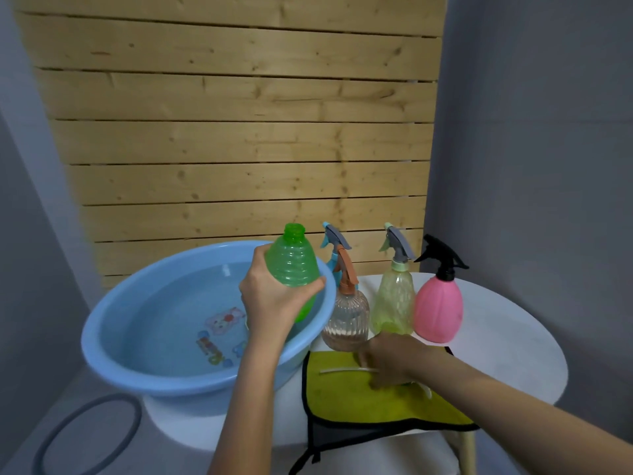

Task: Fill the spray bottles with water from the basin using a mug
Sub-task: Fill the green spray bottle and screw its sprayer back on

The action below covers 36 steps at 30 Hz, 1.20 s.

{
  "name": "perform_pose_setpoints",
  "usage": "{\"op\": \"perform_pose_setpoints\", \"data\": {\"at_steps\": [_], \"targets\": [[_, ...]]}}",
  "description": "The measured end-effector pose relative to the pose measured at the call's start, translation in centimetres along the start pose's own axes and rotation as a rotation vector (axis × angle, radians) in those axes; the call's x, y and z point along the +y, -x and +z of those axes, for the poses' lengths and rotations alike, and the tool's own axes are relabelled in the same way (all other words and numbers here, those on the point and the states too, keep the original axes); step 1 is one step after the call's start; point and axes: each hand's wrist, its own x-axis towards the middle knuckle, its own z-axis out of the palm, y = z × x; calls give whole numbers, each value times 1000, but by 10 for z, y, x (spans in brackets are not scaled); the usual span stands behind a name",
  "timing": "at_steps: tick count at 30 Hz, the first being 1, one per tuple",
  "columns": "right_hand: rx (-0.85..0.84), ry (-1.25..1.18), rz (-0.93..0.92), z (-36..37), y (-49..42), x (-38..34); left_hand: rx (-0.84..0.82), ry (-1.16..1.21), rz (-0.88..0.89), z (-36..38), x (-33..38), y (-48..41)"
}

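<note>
Ribbed green bottle (pixel 294 269), pale blue basin (pixel 102 323), pink bottle (pixel 438 310), black-edged yellow cloth (pixel 342 399).

5 spray bottles (pixel 439 306), 1 basin (pixel 154 383), 1 cloth (pixel 342 397)

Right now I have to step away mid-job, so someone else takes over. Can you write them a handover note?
Left hand: grips the green bottle, sprayer off, held above the basin, which holds water.
Right hand: down on the cloth, on the removed sprayer; grip too blurred to tell.
On the table: clear bottle, yellow bottle, pink bottle and a blue-topped bottle behind the clear one, all capped.
Done: green bottle opened.
Left: find the mug (not in view), fill the green bottle, recap it, then do the others. Their fill levels are unclear.
</note>
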Motion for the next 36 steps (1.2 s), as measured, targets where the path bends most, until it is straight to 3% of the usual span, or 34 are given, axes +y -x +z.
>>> {"op": "perform_pose_setpoints", "data": {"at_steps": [5,9,19,29,33,36], "targets": [[-173,268,73,-8,4,-12,-6,-3,1,-2,-1,0],[-203,381,117,-1,0,-15,-10,1,-6,-2,0,0],[-208,267,254,5,-10,-16,-7,-6,-14,-6,-1,0],[-197,440,300,-7,-2,-6,5,4,-29,-11,-2,-1],[-175,387,277,-16,5,-6,11,8,-36,-11,-3,-1],[-162,199,279,-18,4,2,6,7,-36,-11,-3,-1]]}}
